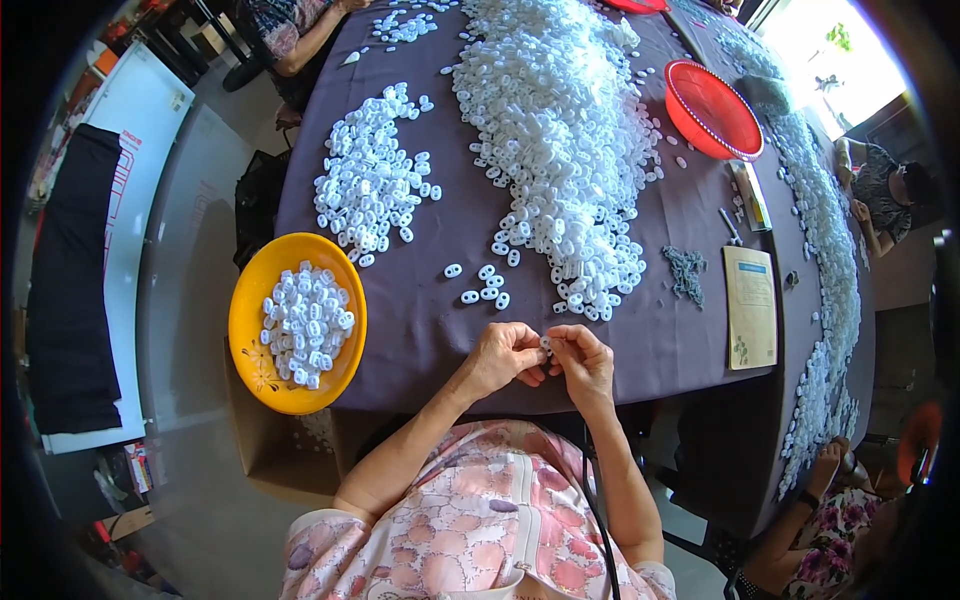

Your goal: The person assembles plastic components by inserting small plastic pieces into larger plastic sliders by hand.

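My left hand and my right hand meet at the near edge of the table, fingertips pinched together. Between them is a small white oval plastic piece with two holes, partly covered by the fingers. Just beyond my left hand lie several loose white pieces of the same kind. A big heap of these white pieces stretches away in front of me. Farther right of my right hand sits a little pile of small dark grey parts.
A yellow bowl of white pieces stands at the left, above a cardboard box. A second pile lies beyond it. On the right are a brown notebook, a small box and a red basket. Other people sit around the tables.
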Demonstrator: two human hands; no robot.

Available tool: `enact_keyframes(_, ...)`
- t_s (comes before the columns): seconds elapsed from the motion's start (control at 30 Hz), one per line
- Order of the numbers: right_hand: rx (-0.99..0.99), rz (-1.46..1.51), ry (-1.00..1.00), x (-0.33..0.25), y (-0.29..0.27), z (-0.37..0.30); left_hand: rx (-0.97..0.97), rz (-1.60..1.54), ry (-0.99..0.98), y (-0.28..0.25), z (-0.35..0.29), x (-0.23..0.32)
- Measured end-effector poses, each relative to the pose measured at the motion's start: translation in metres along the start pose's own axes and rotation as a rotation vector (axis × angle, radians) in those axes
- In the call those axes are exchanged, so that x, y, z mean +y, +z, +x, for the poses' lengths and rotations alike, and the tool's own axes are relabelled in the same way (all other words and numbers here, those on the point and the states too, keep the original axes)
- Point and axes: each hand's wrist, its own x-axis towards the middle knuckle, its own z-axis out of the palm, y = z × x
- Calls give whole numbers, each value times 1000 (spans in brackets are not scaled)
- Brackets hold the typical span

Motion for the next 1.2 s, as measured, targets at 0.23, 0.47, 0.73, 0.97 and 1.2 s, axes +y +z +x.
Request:
enact_keyframes(0.23,-74,-46,26,-3,-7,2,-31,0,-36,-5,4,-4)
enact_keyframes(0.47,-125,-43,-97,1,-10,1,56,-28,23,3,1,-8)
enact_keyframes(0.73,-121,-290,-261,-8,-7,-3,66,-40,38,1,2,-16)
enact_keyframes(0.97,-76,-369,-346,-10,-1,-6,102,24,55,6,0,-13)
enact_keyframes(1.2,-58,-592,-431,-5,-1,-2,104,55,45,4,2,-13)
